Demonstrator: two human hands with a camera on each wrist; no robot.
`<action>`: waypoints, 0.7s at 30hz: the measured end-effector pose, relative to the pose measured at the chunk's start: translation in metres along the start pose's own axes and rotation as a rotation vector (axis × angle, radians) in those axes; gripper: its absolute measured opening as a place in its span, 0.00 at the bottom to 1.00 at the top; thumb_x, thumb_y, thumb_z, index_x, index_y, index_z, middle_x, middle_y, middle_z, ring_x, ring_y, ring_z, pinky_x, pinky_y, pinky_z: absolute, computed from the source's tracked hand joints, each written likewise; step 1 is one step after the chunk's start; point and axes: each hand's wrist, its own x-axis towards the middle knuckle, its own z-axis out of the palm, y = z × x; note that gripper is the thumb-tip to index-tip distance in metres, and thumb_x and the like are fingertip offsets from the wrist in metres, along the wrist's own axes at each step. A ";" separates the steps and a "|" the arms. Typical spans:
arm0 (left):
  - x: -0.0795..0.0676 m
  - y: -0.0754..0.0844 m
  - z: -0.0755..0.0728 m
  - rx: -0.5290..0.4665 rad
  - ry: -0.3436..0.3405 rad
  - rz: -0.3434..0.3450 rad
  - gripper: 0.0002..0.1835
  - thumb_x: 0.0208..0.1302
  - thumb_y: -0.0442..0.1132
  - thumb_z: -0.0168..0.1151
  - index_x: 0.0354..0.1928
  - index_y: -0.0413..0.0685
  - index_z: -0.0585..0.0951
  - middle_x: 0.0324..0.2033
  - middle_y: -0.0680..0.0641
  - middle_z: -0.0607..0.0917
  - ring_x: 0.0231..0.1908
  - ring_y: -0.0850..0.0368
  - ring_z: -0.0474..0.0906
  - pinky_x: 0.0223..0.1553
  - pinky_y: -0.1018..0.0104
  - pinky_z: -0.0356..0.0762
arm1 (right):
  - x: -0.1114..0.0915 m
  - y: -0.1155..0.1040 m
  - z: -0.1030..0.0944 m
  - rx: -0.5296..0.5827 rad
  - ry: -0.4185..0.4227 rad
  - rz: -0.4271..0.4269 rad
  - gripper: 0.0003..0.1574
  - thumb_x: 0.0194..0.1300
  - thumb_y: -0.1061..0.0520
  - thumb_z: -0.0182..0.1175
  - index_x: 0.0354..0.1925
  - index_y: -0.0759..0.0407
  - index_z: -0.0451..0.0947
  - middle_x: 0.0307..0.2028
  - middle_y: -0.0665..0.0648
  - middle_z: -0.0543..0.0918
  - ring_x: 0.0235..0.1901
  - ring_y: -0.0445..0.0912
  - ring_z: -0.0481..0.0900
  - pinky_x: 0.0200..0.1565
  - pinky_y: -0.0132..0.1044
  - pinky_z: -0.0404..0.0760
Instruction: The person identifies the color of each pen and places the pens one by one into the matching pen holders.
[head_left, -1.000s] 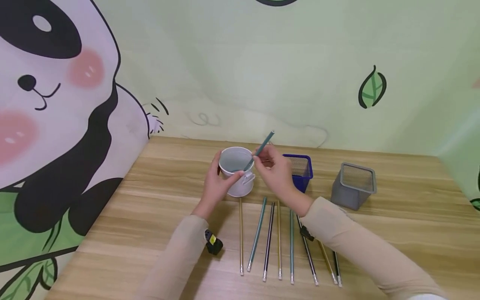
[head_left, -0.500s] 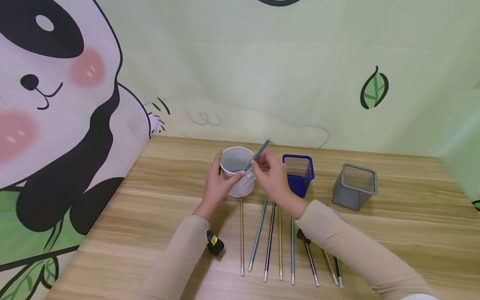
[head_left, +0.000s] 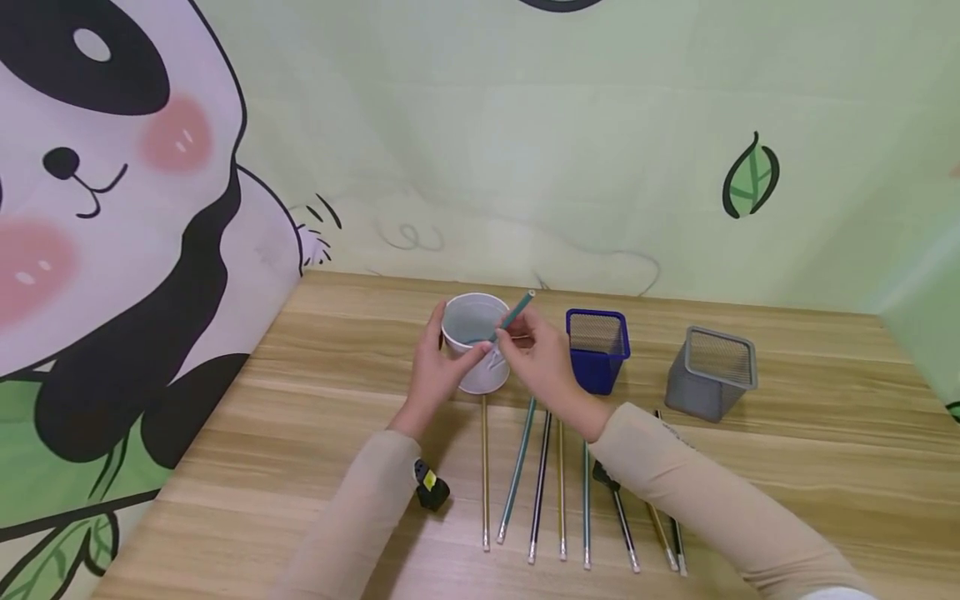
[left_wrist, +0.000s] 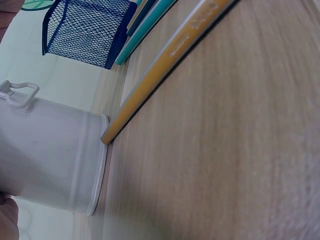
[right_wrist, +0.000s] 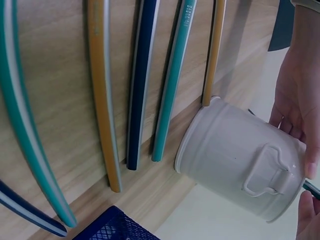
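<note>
My left hand [head_left: 438,367] holds a small white metal bucket [head_left: 483,379] with a side handle, fingers along its far left side and thumb at the near rim. The bucket stands upright on the table. A teal pencil [head_left: 519,308] is pinched between the thumb and fingers of my right hand [head_left: 546,357]. It slants over the bucket's right rim, its lower part inside. Both wrist views show the bucket's base beside the tip of a gold pencil [left_wrist: 155,75]; in the right wrist view, the pinched pencil [right_wrist: 312,189] shows only in part.
Gold, teal and dark blue pencils, such as this teal one [head_left: 517,471], lie in a row before the bucket, eraser ends nearest me. A blue mesh pen holder [head_left: 597,373] and a grey one [head_left: 697,392] stand to the right. A panda-printed wall backs the table.
My right hand has moved slightly down and left, sliding the teal pencil further into the bucket, so less of it sticks up. The left hand keeps its hold on the bucket.
</note>
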 end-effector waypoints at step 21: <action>0.001 -0.002 0.001 0.032 -0.008 -0.023 0.50 0.50 0.40 0.74 0.71 0.36 0.56 0.66 0.35 0.66 0.67 0.44 0.62 0.68 0.55 0.60 | -0.001 0.007 -0.001 -0.085 -0.006 -0.025 0.04 0.59 0.69 0.60 0.36 0.69 0.76 0.32 0.66 0.84 0.34 0.55 0.84 0.37 0.43 0.85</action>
